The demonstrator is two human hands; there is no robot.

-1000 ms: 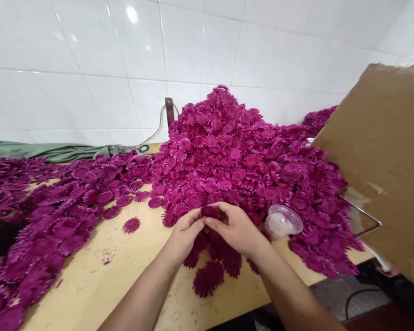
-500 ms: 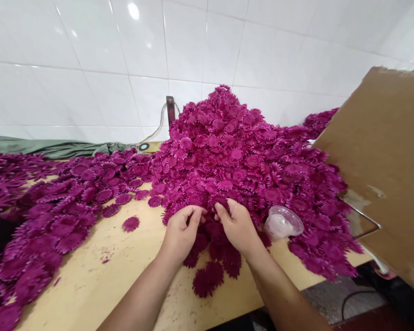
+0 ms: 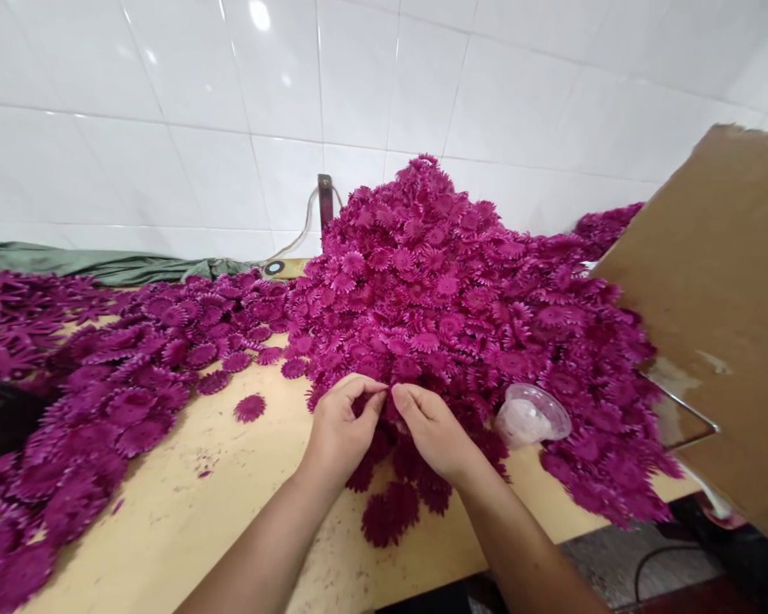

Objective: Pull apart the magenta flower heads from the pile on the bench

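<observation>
At the front of the big heap of purple flowers (image 3: 448, 290), we see both hands brought almost fingertip to fingertip. On the left hand (image 3: 346, 422), thumb and forefinger are pinched together; on the right hand (image 3: 432, 426), they are pressed together too. Whatever lies between the tips blends with the flowers behind, so we cannot tell what either hand grips. Just below them, a small bunch of flowers (image 3: 390, 512) rests on the table (image 3: 230, 520), near its front edge.

We judge that a thin petal could tear if the hands pulled apart too hard, and that a small piece could slip from so fine a pinch and get lost among its own colour. The heap looks steep and loose, so a knock might start a slide. The clear tub (image 3: 534, 414) sits tilted near the right forearm; a bump could tip it and spill the whitish stuff inside.

We can read no writing: the tub shows no label, the cardboard (image 3: 710, 281) looks plain, and any mark on the dark object (image 3: 3, 418) at far left is too blurred.
</observation>
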